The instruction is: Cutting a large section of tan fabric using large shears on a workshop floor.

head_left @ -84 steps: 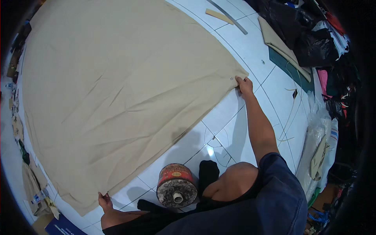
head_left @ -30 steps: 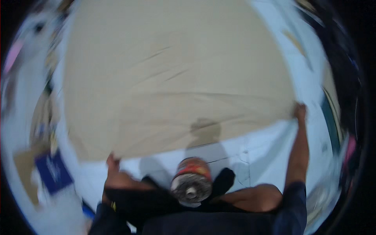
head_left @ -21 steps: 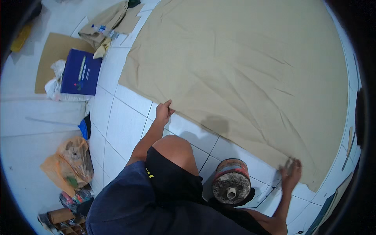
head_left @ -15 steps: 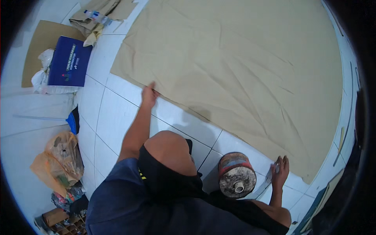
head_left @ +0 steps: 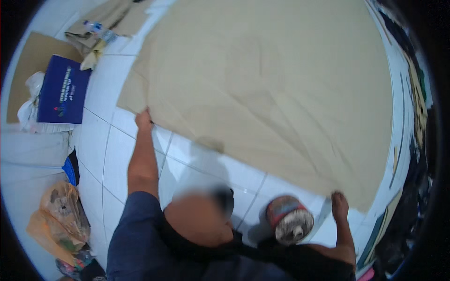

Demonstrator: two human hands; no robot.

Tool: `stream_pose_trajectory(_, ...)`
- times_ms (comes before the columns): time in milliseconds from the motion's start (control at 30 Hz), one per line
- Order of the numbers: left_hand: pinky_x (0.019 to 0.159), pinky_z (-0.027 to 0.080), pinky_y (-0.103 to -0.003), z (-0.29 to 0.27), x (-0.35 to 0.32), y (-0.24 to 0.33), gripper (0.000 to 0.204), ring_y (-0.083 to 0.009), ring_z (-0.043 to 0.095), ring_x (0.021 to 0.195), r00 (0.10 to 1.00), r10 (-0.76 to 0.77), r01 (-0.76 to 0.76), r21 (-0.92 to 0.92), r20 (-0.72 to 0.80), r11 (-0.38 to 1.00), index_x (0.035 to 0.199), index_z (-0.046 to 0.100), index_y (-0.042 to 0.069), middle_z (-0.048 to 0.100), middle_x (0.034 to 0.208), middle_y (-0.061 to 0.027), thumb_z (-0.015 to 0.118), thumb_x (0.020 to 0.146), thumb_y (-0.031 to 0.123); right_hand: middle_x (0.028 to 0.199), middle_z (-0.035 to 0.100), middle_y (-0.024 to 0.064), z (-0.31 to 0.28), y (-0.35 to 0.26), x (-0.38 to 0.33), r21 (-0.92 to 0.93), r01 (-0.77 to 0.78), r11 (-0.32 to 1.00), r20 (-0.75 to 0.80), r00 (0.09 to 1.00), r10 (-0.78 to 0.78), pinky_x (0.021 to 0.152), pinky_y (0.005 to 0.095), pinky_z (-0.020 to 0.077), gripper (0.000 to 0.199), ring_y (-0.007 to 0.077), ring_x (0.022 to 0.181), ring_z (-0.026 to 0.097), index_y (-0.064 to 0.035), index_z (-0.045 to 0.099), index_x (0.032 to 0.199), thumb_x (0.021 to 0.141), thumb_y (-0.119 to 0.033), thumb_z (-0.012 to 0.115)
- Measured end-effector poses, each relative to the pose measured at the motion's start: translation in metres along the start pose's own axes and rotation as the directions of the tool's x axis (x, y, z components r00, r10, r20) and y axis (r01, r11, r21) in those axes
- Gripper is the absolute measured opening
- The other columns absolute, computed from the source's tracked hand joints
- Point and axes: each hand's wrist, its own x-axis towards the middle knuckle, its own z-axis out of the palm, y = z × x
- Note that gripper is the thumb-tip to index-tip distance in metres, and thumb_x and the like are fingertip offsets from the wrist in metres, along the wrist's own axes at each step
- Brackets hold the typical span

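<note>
A large tan cloth (head_left: 276, 89) lies spread over the white tiled floor, with creases fanning through its near right part. My left hand (head_left: 144, 119) is closed on its near edge, close to the left corner. Near the right corner, my right hand (head_left: 340, 206) is closed at the same edge, pinching the cloth. Between my knee and my right arm stands a round, stained can (head_left: 289, 219) with reddish sides, a crusted pale top and a short stub in the middle. It does not touch the cloth.
At the left stand a dark blue box (head_left: 63, 89) with white plastic beside it, a blue broom head (head_left: 71, 167) and an orange plastic bag (head_left: 58, 220). A plastic bottle (head_left: 99, 31) lies on folded cloth at the far left. Dark material (head_left: 405, 210) lines the right side.
My left hand has slid left along the cloth's edge toward the corner. My right hand, its fingers raised before, has closed on the edge. The whole view has shifted a little.
</note>
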Motion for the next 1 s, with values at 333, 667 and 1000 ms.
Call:
stream_pose_trajectory(333,0.075,0.052,-0.036,-0.028,0.035,0.058,0.026,-0.0241,0.061,0.085,0.973,-0.205,-0.001,-0.895,-0.103,0.445,0.105,0.054,-0.004,0.061,0.099,-0.0143,0.061,0.085,0.012,0.090,0.064,0.0169,-0.036,0.005,0.011,0.054,0.009,0.998,0.243,0.970,-0.022,0.078,0.0409,0.0495,0.009,0.0349,0.089,0.061,-0.0019,0.063,0.084,0.080,-0.009,0.061)
stream_pose_trajectory(667,0.071,0.049,-0.040,-0.037,0.087,-0.021,0.023,-0.0272,0.063,0.072,0.855,-0.296,0.211,-0.236,-0.426,0.949,0.075,0.066,0.002,0.067,0.078,-0.0138,0.068,0.073,0.024,0.095,0.065,0.0147,-0.028,0.028,0.055,-0.059,0.092,0.994,0.617,0.786,-0.036,0.086,0.0402,0.0479,0.016,0.0318,0.096,0.059,-0.0119,0.070,0.091,0.079,-0.014,0.059)
stream_pose_trajectory(1000,0.059,0.050,-0.034,-0.022,0.100,-0.036,0.027,-0.0223,0.062,0.060,0.886,-0.412,0.321,-0.360,-0.212,0.876,0.073,0.066,0.002,0.066,0.069,-0.0099,0.069,0.075,0.029,0.096,0.060,0.0156,-0.042,0.005,0.047,0.016,0.037,0.999,0.563,0.826,-0.039,0.085,0.0409,0.0467,0.012,0.0328,0.098,0.055,-0.0081,0.067,0.087,0.075,-0.011,0.067)
